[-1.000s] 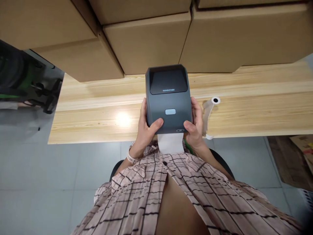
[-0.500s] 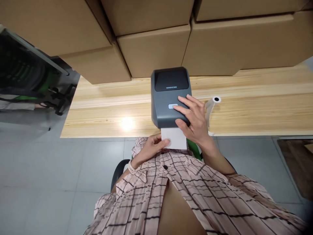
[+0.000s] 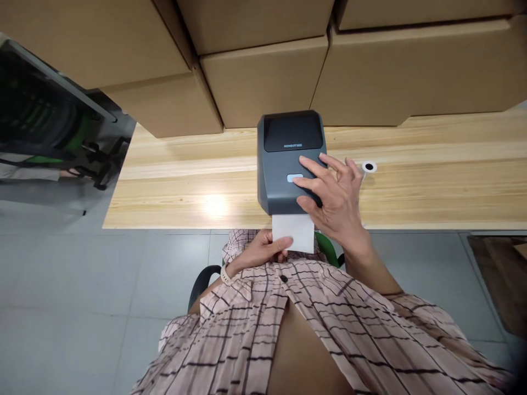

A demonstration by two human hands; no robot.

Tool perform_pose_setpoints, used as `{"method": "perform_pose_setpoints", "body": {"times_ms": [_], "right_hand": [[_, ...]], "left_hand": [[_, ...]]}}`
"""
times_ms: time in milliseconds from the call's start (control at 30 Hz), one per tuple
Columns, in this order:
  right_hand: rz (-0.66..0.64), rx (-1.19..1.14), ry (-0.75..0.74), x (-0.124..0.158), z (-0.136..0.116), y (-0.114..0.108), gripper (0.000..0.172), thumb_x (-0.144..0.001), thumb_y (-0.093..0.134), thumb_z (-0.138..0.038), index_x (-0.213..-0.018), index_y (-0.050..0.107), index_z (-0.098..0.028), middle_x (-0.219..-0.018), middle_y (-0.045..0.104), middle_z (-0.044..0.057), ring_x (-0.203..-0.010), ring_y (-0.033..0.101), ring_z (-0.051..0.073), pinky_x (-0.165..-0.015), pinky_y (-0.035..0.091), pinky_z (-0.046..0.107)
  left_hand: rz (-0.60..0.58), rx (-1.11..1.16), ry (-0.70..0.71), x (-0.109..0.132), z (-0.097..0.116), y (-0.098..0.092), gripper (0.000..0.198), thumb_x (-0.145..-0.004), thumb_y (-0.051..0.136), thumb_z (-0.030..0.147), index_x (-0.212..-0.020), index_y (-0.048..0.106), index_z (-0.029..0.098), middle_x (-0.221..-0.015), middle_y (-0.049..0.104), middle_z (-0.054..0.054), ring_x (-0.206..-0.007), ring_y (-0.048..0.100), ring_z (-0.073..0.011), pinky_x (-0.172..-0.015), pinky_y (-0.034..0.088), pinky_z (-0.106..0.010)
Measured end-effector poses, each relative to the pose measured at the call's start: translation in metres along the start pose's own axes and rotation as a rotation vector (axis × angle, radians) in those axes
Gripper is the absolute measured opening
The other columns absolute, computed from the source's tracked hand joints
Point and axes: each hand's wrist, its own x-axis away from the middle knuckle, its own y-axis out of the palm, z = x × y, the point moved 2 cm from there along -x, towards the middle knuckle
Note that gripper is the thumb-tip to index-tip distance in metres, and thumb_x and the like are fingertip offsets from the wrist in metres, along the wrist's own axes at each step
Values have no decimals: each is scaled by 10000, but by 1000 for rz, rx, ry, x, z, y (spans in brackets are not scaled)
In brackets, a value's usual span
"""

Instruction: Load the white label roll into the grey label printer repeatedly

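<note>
A dark grey label printer [image 3: 275, 189] stands at the front edge of the wooden table, a light button [image 3: 295, 178] on its top. White label paper [image 3: 302, 230] sticks out of its front, over the table edge. My left hand [image 3: 267, 247] pinches that paper, thumb on top and fingers beneath. My right hand [image 3: 335, 192] is spread over the printer's right side, one fingertip at the button; it holds nothing. Right of it stands a small white paper roll [image 3: 369, 167] with a dark core, partly hidden by the hand.
Cardboard boxes [image 3: 263, 82] are stacked along the back of the wooden table [image 3: 185, 181]. On the left, beyond the table's end, are a dark chair base [image 3: 99, 170] and part of another person's foot. Tiled floor [image 3: 74, 263] shows below the table edge.
My right hand's fingers have spread and lifted somewhat, covering more of the strip by the roll. My left thumb sits slightly further right on the paper. The whole view has shifted a little.
</note>
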Motion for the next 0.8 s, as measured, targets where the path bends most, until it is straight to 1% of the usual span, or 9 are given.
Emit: {"method": "perform_pose_setpoints", "body": {"times_ms": [100,167,233,300,367,433,533,633,800], "right_hand": [[-34,-50,-16,-6,5,-2,341,-1078,484,-591,-1130,714,-345,-1514,672,-27,-1533,470,349,-1318,128,700],[-37,-165,-1,-1,11,1,375,-1062,480,-637,-1218,700,-376,-1619,574,-36,-1591,399,357,-1332,124,704],[-15,-312,47,12,18,9,527,-1025,471,-717,-1464,572,-443,-1774,335,-53,-1656,272,371,-1346,142,699],[40,-454,137,32,24,21,724,-1005,441,-765,-1658,314,-479,-1833,122,-67,-1690,157,367,-1364,146,682],[91,-568,249,51,27,34,765,-1031,399,-737,-1710,154,-482,-1835,97,-74,-1699,127,336,-1378,158,657],[125,-641,329,65,28,44,724,-1053,373,-703,-1709,154,-490,-1824,159,-83,-1698,150,307,-1386,187,626],[136,-660,370,72,30,48,711,-1047,332,-728,-1702,200,-485,-1810,221,-83,-1692,184,297,-1393,192,603],[124,-619,360,65,35,39,724,-1041,264,-756,-1697,251,-451,-1793,281,-60,-1680,225,313,-1383,195,632],[92,-477,226,26,45,8,805,-995,128,-816,-1713,140,-452,-1810,212,-59,-1688,158,372,-1376,148,682]], "left_hand": [[76,-125,143,0,0,-4,641,-862,699,750,-602,650,166,-585,630,-18,-559,542,-117,-554,418,-260],[303,-159,327,4,6,-11,589,-926,698,645,-576,607,180,-577,599,4,-562,522,-114,-567,427,-264],[617,-142,548,8,15,-21,485,-995,659,540,-655,645,194,-650,633,6,-626,576,-130,-635,493,-275],[809,-162,727,8,21,-28,315,-1046,592,488,-972,760,231,-978,763,-40,-921,710,-185,-844,588,-337],[802,-261,803,0,24,-29,410,-1073,525,502,-1398,663,295,-1467,669,-80,-1388,610,-254,-1161,515,-469],[720,-360,802,-11,23,-27,575,-1086,471,529,-1628,439,341,-1743,400,-55,-1646,318,-275,-1351,285,-533],[676,-410,819,-21,17,-22,635,-1101,424,523,-1701,283,374,-1811,248,-2,-1700,152,-270,-1395,156,-531],[670,-408,868,-20,21,-18,574,-1114,394,500,-1677,342,402,-1786,312,33,-1702,136,-266,-1396,152,-543],[681,-368,958,-24,67,-31,611,-1086,347,637,-1634,449,387,-1736,421,40,-1685,223,-277,-1393,201,-518]]}}
